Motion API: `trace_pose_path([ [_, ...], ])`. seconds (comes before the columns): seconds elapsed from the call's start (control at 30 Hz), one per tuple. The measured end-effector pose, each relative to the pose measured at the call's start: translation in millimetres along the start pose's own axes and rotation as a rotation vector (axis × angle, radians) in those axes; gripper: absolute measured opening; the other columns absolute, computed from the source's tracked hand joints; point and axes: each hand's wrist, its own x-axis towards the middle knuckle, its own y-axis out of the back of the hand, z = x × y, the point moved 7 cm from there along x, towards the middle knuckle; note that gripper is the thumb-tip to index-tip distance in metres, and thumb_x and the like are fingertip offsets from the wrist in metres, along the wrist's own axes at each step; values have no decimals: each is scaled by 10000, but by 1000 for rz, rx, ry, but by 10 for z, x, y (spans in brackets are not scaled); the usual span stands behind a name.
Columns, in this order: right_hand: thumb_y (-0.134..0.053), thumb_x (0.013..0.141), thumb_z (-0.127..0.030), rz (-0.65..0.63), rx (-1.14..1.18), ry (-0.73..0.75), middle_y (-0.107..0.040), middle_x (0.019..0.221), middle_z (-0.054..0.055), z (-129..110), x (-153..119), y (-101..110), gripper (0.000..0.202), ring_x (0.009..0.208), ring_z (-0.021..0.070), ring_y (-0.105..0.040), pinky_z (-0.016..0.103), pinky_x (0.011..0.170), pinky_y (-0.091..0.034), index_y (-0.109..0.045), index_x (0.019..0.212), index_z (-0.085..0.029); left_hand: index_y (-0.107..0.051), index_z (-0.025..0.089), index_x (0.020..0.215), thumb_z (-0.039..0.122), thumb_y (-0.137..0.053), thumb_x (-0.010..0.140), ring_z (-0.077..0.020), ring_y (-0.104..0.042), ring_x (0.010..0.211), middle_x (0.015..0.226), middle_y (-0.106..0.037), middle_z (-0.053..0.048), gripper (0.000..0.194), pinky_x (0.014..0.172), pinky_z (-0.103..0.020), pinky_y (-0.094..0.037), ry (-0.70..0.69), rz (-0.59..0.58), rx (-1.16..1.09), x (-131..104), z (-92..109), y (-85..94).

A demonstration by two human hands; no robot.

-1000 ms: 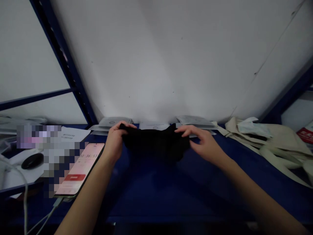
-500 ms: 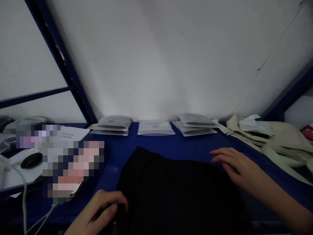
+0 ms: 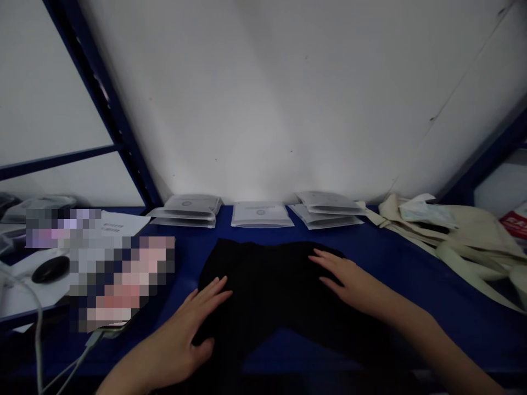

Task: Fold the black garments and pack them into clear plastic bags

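Observation:
A pair of black trousers (image 3: 272, 285) lies spread on the blue table, with the waist end away from me and the two legs parting toward me. My left hand (image 3: 191, 326) rests on the left side of the cloth, fingers stretched and thumb apart. On the upper right part of the trousers lies my right hand (image 3: 349, 277), also open, its fingertips touching the fabric. The lower ends of the legs run out of sight at the bottom edge.
Frosted zip bags stand along the wall in a left stack (image 3: 189, 208), a single middle bag (image 3: 262, 214) and a right stack (image 3: 327, 208). Left are a blurred-out phone-like item (image 3: 132, 285), white cables (image 3: 40, 334), a black mouse (image 3: 51, 269) and papers. Cream cloth (image 3: 473, 230) lies right.
The trousers now lie flatter, with a gap showing between the legs. My left hand has opened and moved up onto the cloth; my right hand has come left onto it.

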Motion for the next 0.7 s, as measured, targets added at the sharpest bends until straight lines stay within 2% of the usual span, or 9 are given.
trace_pose_path([
  [0.1,-333,877,-280,5,-50,14,-348,1437,73,-2,227,-15,482,1306,236,-333,457,1042,-312,-427,1343,-199,-300,345,1382,110,-443,642,-195,-103,1383,1493,-105,72,790,1111,-488,-82,33,-49,-4,1,-100,44],
  [0.2,-307,879,-219,16,-61,28,-355,1434,69,-34,400,-4,481,1310,226,-326,456,1035,-314,-418,1346,-208,-338,312,1372,113,-429,638,-197,-137,1379,1491,-148,51,766,1112,-481,-115,78,22,13,25,-204,127],
  [0.33,-336,880,-204,93,-80,46,-452,1361,119,-156,542,110,424,1245,254,-413,465,1007,-334,-511,1264,-165,-460,204,1302,185,-420,706,-219,-316,1320,1457,-310,-38,597,1100,-416,-229,155,248,119,139,-219,271],
  [0.47,-422,886,-324,215,64,168,-573,1170,119,-480,553,242,329,1088,237,-515,419,944,-389,-605,1111,-169,-550,107,1169,291,-358,812,-252,-523,1096,1166,-579,-130,445,962,-380,-390,257,503,260,296,-113,414],
  [0.57,-523,834,-410,125,243,199,-594,1034,86,-686,555,160,317,984,208,-533,367,869,-427,-613,1043,-189,-613,96,1011,289,-392,812,-279,-555,966,994,-609,-141,354,849,-363,-423,345,550,373,409,-74,432],
  [0.7,-592,779,-299,15,354,159,-586,899,41,-776,573,63,124,859,172,-533,311,784,-425,-598,829,-186,-612,92,954,267,-434,808,-279,-569,905,948,-599,-142,289,777,-339,-420,449,549,433,467,-112,453],
])
